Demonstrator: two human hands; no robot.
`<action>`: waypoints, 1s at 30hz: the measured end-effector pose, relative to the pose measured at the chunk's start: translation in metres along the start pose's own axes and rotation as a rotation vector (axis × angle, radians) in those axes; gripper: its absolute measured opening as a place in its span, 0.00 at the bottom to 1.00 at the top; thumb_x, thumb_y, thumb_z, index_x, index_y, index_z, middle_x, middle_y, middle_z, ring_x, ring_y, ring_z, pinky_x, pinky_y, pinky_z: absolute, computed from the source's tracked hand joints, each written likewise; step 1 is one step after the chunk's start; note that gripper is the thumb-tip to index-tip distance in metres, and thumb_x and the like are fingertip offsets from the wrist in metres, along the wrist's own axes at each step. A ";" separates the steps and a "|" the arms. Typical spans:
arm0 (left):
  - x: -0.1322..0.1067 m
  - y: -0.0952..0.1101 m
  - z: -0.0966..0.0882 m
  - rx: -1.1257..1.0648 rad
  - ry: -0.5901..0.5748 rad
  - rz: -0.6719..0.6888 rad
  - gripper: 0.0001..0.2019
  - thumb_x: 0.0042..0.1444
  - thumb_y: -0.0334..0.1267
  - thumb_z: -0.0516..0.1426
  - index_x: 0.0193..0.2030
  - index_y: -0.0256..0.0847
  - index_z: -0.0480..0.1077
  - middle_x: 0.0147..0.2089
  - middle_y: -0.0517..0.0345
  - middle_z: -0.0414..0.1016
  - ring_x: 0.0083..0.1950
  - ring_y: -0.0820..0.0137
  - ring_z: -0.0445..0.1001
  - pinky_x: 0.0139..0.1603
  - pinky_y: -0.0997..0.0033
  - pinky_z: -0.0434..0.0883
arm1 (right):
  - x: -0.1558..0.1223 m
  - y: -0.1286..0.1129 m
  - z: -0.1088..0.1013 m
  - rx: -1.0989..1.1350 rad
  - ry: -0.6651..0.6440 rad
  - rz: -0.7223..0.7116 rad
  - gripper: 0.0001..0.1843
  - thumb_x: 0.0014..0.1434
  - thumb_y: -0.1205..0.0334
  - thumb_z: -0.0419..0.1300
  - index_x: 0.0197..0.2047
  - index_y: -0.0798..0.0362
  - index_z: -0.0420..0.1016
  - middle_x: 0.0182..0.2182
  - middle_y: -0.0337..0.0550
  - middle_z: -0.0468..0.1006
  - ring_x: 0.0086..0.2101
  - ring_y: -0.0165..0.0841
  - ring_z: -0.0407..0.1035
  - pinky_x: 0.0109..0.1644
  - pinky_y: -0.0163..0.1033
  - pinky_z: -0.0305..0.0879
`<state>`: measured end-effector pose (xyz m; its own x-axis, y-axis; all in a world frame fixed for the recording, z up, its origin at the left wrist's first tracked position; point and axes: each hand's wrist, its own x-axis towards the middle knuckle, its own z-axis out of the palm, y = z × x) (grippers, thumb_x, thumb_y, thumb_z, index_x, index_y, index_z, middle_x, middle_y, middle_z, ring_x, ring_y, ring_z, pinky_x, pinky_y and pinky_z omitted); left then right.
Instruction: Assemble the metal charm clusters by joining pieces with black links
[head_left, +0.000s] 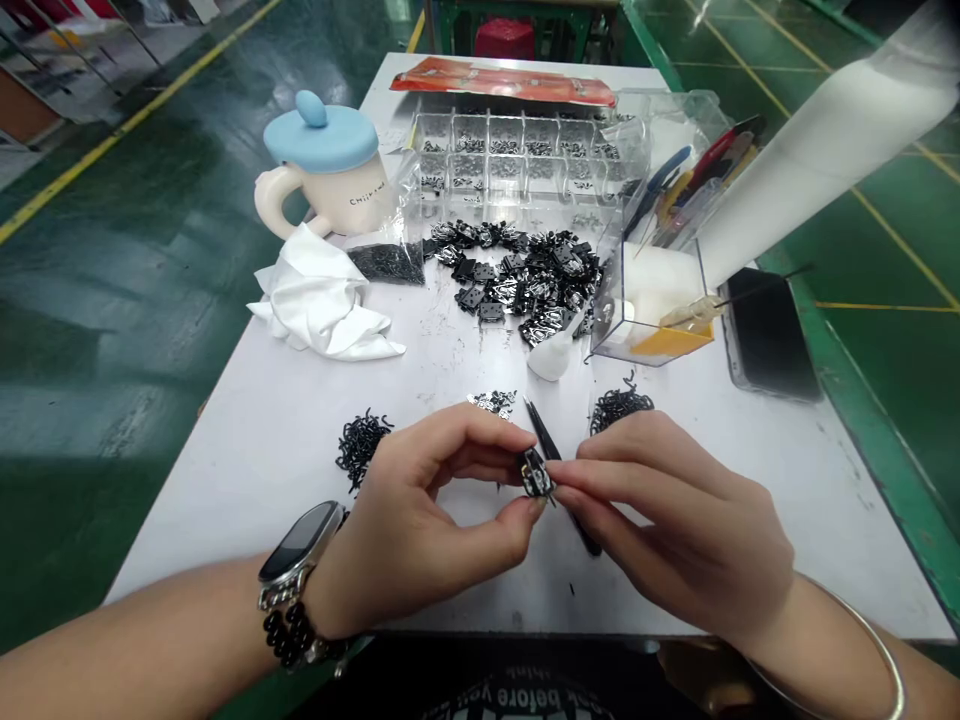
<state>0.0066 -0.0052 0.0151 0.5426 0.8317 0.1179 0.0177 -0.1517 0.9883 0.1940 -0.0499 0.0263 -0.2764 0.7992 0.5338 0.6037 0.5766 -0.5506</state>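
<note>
A small black-and-silver part (536, 474) is pinched between the thumb and fingers of my left hand (435, 500). My right hand (675, 510) has its thumb and forefinger closed at the right side of that same part; whether a smaller piece sits between those fingertips cannot be made out. Black tweezers (547, 430) lie on the table under the hands, partly covered by my right fingers. Beyond the hands is a little pile of shiny metal bits (493, 402). Small black curved pieces form one heap (362, 445) by my left hand and another heap (619, 405) beyond my right hand.
Many similar black parts (525, 275) are piled mid-table, with a white squeeze bulb (551, 357) beside them. Behind stands a divided clear tray (506, 180). A lidded mug (330, 170) and white cloth (319, 300) are left; a clear tool box (652, 300) and phone (772, 335) are right.
</note>
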 end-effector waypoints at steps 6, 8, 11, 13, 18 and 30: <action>-0.002 -0.005 0.000 0.086 -0.001 0.099 0.19 0.45 0.21 0.61 0.45 0.39 0.68 0.41 0.56 0.75 0.45 0.67 0.77 0.44 0.74 0.78 | -0.002 -0.001 0.002 -0.056 -0.002 -0.058 0.07 0.56 0.75 0.60 0.39 0.62 0.74 0.29 0.46 0.75 0.29 0.29 0.67 0.32 0.38 0.65; -0.003 -0.005 0.000 0.096 -0.002 0.109 0.19 0.45 0.22 0.62 0.45 0.39 0.68 0.41 0.56 0.75 0.44 0.67 0.77 0.44 0.74 0.78 | -0.003 -0.001 0.003 -0.053 -0.003 -0.062 0.06 0.56 0.75 0.59 0.39 0.62 0.73 0.29 0.46 0.75 0.30 0.29 0.67 0.32 0.38 0.65; -0.004 -0.005 0.000 0.110 0.001 0.116 0.19 0.45 0.22 0.62 0.45 0.40 0.68 0.41 0.56 0.75 0.44 0.67 0.77 0.43 0.74 0.78 | -0.004 0.000 0.003 -0.066 -0.003 -0.071 0.06 0.57 0.74 0.59 0.39 0.62 0.74 0.29 0.46 0.76 0.30 0.29 0.67 0.32 0.39 0.65; -0.004 -0.006 0.000 0.123 0.007 0.116 0.19 0.45 0.23 0.62 0.45 0.40 0.68 0.42 0.56 0.75 0.44 0.67 0.77 0.42 0.74 0.78 | -0.005 0.000 0.003 -0.084 -0.005 -0.089 0.06 0.57 0.73 0.59 0.39 0.63 0.74 0.29 0.47 0.76 0.30 0.30 0.66 0.31 0.39 0.64; -0.005 -0.008 0.001 0.139 0.004 0.123 0.20 0.45 0.23 0.62 0.45 0.41 0.68 0.42 0.57 0.74 0.44 0.67 0.76 0.42 0.75 0.78 | -0.007 0.001 0.003 -0.135 -0.017 -0.120 0.06 0.56 0.73 0.59 0.39 0.64 0.74 0.29 0.46 0.76 0.29 0.30 0.66 0.30 0.40 0.63; -0.004 -0.003 0.002 0.015 0.014 0.075 0.18 0.45 0.23 0.63 0.43 0.39 0.69 0.38 0.58 0.77 0.39 0.70 0.78 0.41 0.75 0.79 | 0.000 0.000 0.003 0.096 -0.003 0.026 0.12 0.54 0.77 0.58 0.41 0.56 0.73 0.29 0.43 0.76 0.29 0.28 0.69 0.30 0.35 0.69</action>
<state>0.0063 -0.0089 0.0115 0.5307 0.8253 0.1931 -0.0095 -0.2220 0.9750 0.1914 -0.0495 0.0247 -0.2636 0.8146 0.5167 0.5360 0.5690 -0.6236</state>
